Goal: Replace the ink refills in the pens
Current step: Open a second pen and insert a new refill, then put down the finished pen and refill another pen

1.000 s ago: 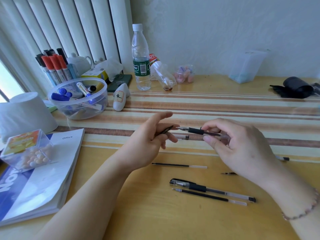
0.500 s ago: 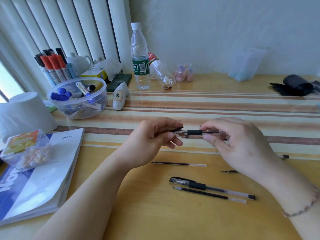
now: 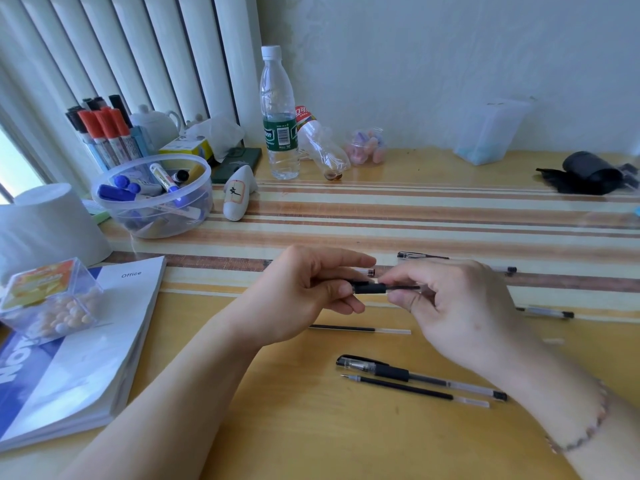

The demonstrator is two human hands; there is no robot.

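Observation:
Both hands hold one clear gel pen (image 3: 370,289) with a black grip above the desk's middle. My left hand (image 3: 304,289) is closed around its tip end, and my right hand (image 3: 460,306) pinches its barrel. A loose refill (image 3: 360,329) lies just below my hands. Nearer me rest a capped pen (image 3: 415,375) and another refill (image 3: 415,391) side by side. More pens lie behind my right hand: one (image 3: 422,256) on the striped mat and one (image 3: 547,311) to the right.
A clear tub of markers (image 3: 152,202) and a marker cup (image 3: 107,140) stand at the back left, with a water bottle (image 3: 280,116) beside them. A book (image 3: 79,348) with a clear candy box (image 3: 48,299) on it lies left. A black pouch (image 3: 588,173) sits far right.
My left hand has closed in from the left onto the pen's tip end, where the metal point showed before. My right hand kept hold of the barrel throughout.

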